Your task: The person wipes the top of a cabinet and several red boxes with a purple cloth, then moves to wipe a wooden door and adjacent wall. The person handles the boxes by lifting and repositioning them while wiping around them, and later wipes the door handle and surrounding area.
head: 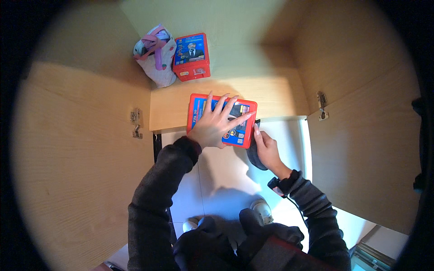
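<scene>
A red box (252,135) with a blue printed lid is at the front edge of the cabinet shelf, part of it jutting out over the floor. My left hand (218,120) spans its lid with spread fingers, the tips reaching the far rim and the thumb at the near edge. Against the box's right side, my right hand (268,145) grips a dark grey cloth (254,155). The cloth hangs below the box, and its far part is hidden behind the box and my fingers.
Further back on the shelf (271,91) stand a second red box (192,71) and a white fabric bag (162,73) with pink straps. Cabinet doors with metal hinges (136,123) stand open on both sides. A cable (296,206) runs from a small black device (276,187) at my right wrist.
</scene>
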`<state>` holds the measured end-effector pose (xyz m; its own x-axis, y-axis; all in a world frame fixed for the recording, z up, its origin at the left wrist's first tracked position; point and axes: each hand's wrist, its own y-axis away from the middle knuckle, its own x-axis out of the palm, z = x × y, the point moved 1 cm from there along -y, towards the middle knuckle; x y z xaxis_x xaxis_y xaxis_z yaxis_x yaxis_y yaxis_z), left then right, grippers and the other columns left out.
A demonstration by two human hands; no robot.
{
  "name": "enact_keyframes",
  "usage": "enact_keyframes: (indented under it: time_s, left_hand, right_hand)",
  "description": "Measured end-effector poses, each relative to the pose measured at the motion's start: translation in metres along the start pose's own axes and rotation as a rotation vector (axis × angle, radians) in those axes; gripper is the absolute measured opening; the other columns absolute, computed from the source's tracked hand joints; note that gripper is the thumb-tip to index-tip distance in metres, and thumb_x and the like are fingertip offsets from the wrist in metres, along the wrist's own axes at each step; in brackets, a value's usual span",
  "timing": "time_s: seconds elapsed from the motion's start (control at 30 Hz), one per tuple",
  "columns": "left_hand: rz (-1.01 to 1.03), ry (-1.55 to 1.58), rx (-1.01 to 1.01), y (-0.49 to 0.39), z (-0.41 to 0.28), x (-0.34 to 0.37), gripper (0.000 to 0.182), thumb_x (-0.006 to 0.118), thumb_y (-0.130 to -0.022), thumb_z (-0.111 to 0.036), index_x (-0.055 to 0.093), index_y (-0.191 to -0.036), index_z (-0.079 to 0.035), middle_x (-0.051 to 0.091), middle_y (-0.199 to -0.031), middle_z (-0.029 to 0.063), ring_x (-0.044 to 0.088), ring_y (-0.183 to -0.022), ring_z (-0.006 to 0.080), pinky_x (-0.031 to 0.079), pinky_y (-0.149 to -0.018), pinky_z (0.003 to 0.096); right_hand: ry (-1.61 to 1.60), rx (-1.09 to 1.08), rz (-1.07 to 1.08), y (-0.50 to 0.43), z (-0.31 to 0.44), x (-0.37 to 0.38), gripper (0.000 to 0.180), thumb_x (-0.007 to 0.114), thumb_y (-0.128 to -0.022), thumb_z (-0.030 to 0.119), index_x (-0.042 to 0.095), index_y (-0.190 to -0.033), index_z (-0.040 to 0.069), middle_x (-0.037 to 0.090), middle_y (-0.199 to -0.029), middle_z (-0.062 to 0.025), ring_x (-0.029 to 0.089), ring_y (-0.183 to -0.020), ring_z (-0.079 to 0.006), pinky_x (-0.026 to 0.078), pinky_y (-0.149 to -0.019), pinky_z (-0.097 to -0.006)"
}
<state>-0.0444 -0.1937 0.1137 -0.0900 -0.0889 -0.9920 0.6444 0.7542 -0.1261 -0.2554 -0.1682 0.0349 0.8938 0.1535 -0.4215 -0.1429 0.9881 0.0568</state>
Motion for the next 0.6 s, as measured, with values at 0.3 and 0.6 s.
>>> enact_keyframes:
  time_s: [0.3, 0.6]
  left_hand:
    - [0.312, -0.111, 0.214, -0.070, 0.020, 0.012, 0.082, 0.076, -0.073, -0.030, 0.037, -0.145, -0.039, 0.031, -0.153, 0.0186, 0.034, -0.139, 0.0382, 0.027, -0.109, 0.0573]
    - [0.000, -0.081, 0.224, -0.086, 0.073, 0.014, 0.047, 0.055, -0.086, -0.014, 0.058, -0.125, -0.040, 0.047, -0.144, -0.0028, 0.040, -0.137, 0.0219, 0.020, -0.116, 0.0537]
  right_hand:
    - [-0.005, 0.035, -0.031, -0.009, -0.003, 0.002, 0.040, 0.056, -0.098, 0.031, 0.058, -0.078, -0.003, 0.054, -0.060, -0.0232, 0.055, -0.055, -0.0333, 0.043, -0.050, -0.0411]
    - [-0.274, 0.130, -0.019, -0.017, -0.009, 0.009, 0.025, 0.062, -0.096, 0.025, 0.061, -0.092, 0.001, 0.050, -0.058, 0.0024, 0.040, -0.055, -0.0041, 0.035, -0.049, -0.0242]
